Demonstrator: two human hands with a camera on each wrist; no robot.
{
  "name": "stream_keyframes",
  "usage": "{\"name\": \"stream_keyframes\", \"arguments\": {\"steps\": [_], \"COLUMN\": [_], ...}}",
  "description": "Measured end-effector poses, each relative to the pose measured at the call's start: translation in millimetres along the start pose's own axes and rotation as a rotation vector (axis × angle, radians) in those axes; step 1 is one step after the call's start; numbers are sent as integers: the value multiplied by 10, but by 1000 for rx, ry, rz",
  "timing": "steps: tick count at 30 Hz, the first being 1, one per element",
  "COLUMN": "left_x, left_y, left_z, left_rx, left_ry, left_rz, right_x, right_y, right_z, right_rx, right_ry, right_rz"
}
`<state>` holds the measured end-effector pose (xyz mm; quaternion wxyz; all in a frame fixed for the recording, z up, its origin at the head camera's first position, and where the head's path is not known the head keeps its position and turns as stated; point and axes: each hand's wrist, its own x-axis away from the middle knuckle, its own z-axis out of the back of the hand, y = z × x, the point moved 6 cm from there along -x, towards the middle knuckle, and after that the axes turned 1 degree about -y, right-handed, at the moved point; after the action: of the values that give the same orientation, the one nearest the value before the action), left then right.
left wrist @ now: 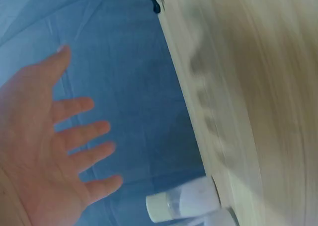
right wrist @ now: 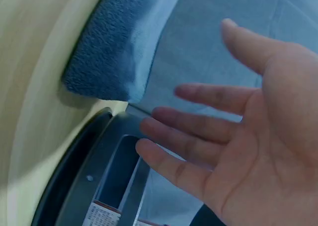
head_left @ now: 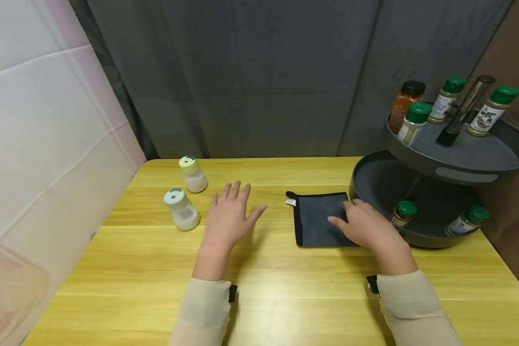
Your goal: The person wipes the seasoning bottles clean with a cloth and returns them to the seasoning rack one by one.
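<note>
My left hand (head_left: 230, 216) hovers over the wooden table with its fingers spread and holds nothing. To its left stand two small shakers with white contents, one with a pale yellow cap (head_left: 194, 179) and one with a pale grey-green cap (head_left: 183, 215). The left wrist view shows the bare palm (left wrist: 42, 151) facing the table. A folded dark grey cloth (head_left: 317, 223) with black edging, a loop and a white tag lies right of centre. Above its right side is my right hand (head_left: 365, 223), apart from the cloth (right wrist: 107, 47) in the right wrist view, its fingers loosely extended.
At the right stands a two-tier dark grey round rack (head_left: 475, 175). Its upper tier holds several green-capped spice bottles (head_left: 486, 117), an orange-brown jar (head_left: 402, 109) and a central post (head_left: 464, 110). Two green-capped bottles (head_left: 463, 223) sit below. A dark curtain (head_left: 264, 81) hangs behind the table.
</note>
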<state>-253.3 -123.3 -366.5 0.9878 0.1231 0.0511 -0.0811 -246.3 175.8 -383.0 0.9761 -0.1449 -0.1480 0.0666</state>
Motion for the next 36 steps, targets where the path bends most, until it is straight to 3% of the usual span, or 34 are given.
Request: {"name": "stream_keyframes", "arguments": {"steps": [3, 8, 13, 20, 26, 33, 36], "left_x": [19, 59, 141, 253, 278, 306, 316], "left_y": [-165, -512, -812, -1125, -1263, -1383, -1415], "left_z": [95, 271, 417, 435, 384, 275, 242], "left_rx": [26, 109, 169, 264, 374, 523, 525], "left_ry": [97, 235, 338, 281, 225, 147, 124], "left_rz": [50, 187, 307, 475, 579, 641, 651], "right_x": [-31, -99, -167, -209, -231, -273, -288], "right_y": [7, 44, 54, 82, 131, 177, 204], "right_z": [-55, -162, -195, -217, -229, -236, -239], "right_rx": [33, 19, 1, -19, -25, -83, -167], "right_ry": [-25, -104, -108, -113, -91, -82, -77], "right_rz": [-37, -121, -176, -215, -237, -259, -271]}}
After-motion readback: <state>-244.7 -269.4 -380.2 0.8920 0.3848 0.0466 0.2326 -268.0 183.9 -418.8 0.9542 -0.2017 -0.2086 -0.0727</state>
